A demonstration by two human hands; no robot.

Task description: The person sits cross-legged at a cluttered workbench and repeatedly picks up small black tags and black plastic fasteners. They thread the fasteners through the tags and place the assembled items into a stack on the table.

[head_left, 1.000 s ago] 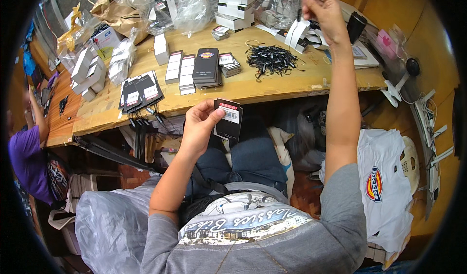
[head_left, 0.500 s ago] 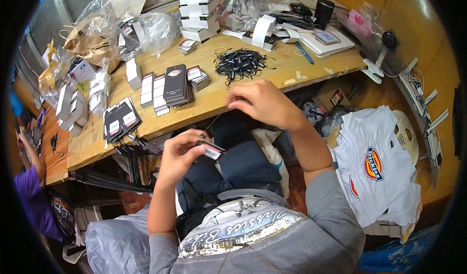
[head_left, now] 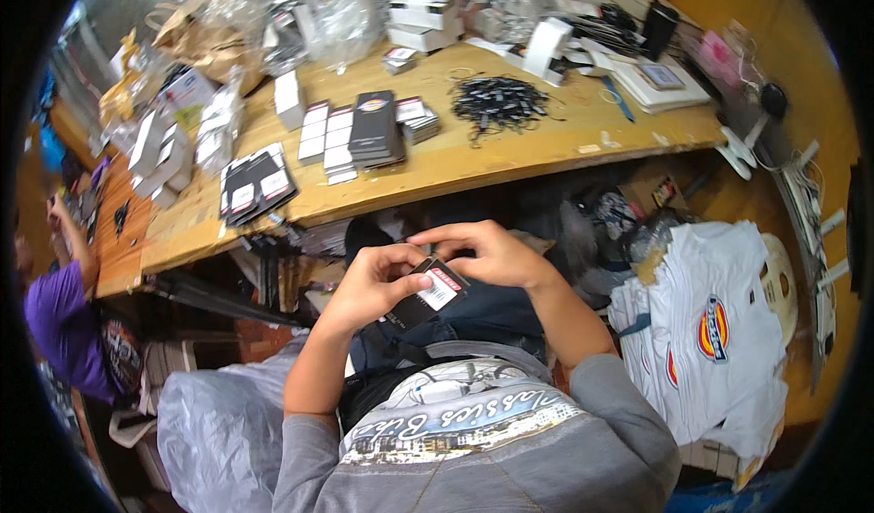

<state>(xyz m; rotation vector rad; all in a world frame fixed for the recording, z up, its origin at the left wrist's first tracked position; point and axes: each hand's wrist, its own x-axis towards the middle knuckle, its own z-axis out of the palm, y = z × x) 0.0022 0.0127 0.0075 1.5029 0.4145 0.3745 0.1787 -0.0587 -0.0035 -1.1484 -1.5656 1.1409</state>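
Here, left hand (head_left: 373,281) & right hand (head_left: 482,253) both pinch a black tag card (head_left: 428,296) w/ curled fingers, below tabletop (head_left: 510,153) edge

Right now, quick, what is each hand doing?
Left hand: closed on the black tag.
Right hand: fingers pinching the black tag's top edge.
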